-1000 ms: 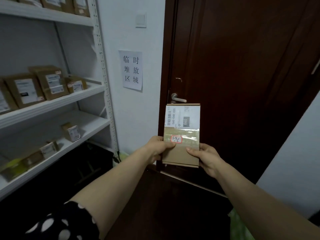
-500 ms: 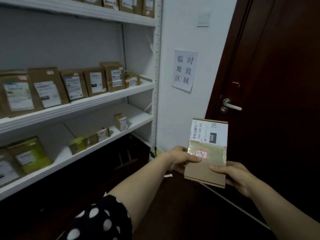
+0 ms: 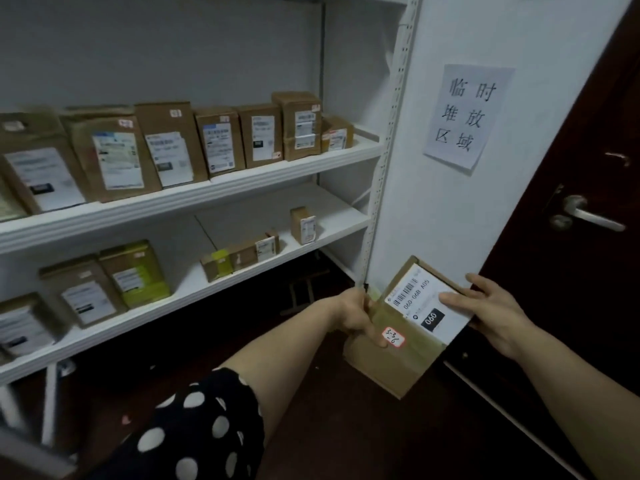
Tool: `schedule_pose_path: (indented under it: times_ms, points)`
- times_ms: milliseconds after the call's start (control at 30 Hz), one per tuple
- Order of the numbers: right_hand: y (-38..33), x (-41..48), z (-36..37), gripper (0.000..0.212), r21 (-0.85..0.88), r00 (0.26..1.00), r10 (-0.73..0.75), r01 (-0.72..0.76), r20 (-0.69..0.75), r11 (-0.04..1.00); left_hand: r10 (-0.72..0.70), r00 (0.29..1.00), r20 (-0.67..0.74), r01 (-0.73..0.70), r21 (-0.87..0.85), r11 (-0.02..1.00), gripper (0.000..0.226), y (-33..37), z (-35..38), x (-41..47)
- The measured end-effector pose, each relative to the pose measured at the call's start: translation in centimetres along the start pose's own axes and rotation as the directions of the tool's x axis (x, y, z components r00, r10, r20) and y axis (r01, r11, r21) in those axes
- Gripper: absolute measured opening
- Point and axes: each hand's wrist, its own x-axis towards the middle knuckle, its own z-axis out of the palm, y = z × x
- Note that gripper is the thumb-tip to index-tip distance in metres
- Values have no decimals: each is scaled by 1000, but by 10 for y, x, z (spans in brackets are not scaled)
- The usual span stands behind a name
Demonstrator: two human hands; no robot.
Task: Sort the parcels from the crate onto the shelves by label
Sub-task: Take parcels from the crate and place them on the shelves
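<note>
Now my left hand (image 3: 358, 315) pinches the flat brown cardboard parcel (image 3: 398, 355) at its near edge, my right hand (image 3: 493, 315) clasps the far end, down beside the white shelves (image 3: 242, 178). Seems light and stiff; edges hold best.

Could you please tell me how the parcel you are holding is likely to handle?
The parcel is probably stiff: its cardboard edges look straight. It seems light: the left hand and right hand hold it tilted by thumb and fingers. Its glossy tape may slip.
</note>
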Motion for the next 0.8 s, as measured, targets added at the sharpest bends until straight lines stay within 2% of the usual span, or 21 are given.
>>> schedule_pose_path:
  times_ms: [33, 100, 167, 267, 367, 467, 600, 667, 733, 800]
  points:
    - [-4, 10, 6, 150, -11, 1000, -7, 7, 31, 1000, -9, 1000, -27, 9, 18, 1000, 50, -6, -4, 3]
    - [-11, 33, 17, 136, -79, 993, -14, 23, 118, 997, -27, 996, -80, 30, 29, 999, 55, -16, -13, 11]
    - [-16, 58, 26, 122, -231, 973, -12, 67, 230, 971, -52, 991, -122, 58, 40, 998, 57, -25, -23, 23]
    - [-22, 99, 42, 92, -501, 915, 29, 195, 403, 843, -97, 977, -189, 110, 58, 992, 62, -33, -42, 41]
    - [-32, 136, 63, 66, -586, 843, 39, 339, 536, 736, -144, 954, -264, 173, 88, 981, 67, -33, -56, 64]
    - [-44, 172, 86, 60, -598, 791, 61, 407, 609, 690, -195, 914, -356, 238, 82, 968, 65, -30, -71, 84]
    - [-58, 219, 114, 55, -584, 752, 21, 494, 659, 645, -229, 824, -518, 243, -41, 969, 41, -33, -94, 108]
    - [-58, 240, 129, 56, -592, 747, 8, 520, 665, 616, -287, 771, -569, 268, -119, 956, 53, -40, -101, 112]
    - [-53, 258, 145, 58, -607, 735, 8, 554, 678, 570, -370, 738, -564, 332, -174, 927, 74, -50, -107, 112]
    - [-49, 272, 163, 61, -625, 722, 21, 583, 692, 519, -430, 704, -565, 374, -219, 901, 83, -65, -116, 111]
